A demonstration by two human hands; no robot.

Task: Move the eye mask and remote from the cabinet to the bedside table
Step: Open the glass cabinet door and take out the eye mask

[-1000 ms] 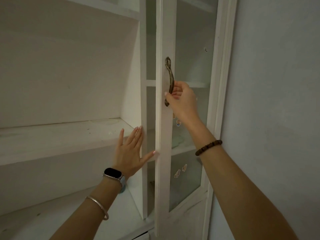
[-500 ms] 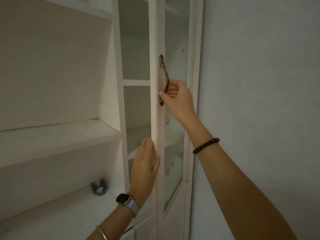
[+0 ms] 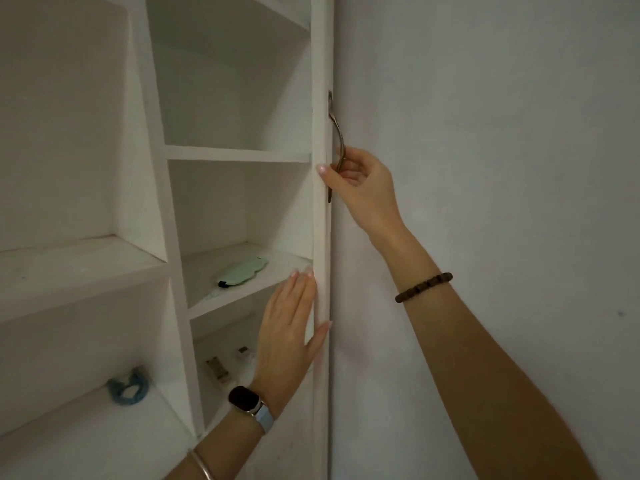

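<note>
Both hands work the open door (image 3: 320, 237), right hand (image 3: 360, 188) clenching handle (image 3: 337, 133), left hand (image 3: 291, 327) flat; next, reach left for the eye mask (image 3: 242, 271).

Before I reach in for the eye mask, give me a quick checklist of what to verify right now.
1. Door swung clear of the shelves: ok, seen edge-on against the wall.
2. Eye mask in sight on the middle shelf: ok.
3. Path to the mask: ok, nothing stands in front of it.
4. A hand free: not ok. Right hand grips the handle; left hand lies flat on the door edge.
5. Remote located: cannot tell. Small items lie on the shelf below, too dim to identify.
</note>
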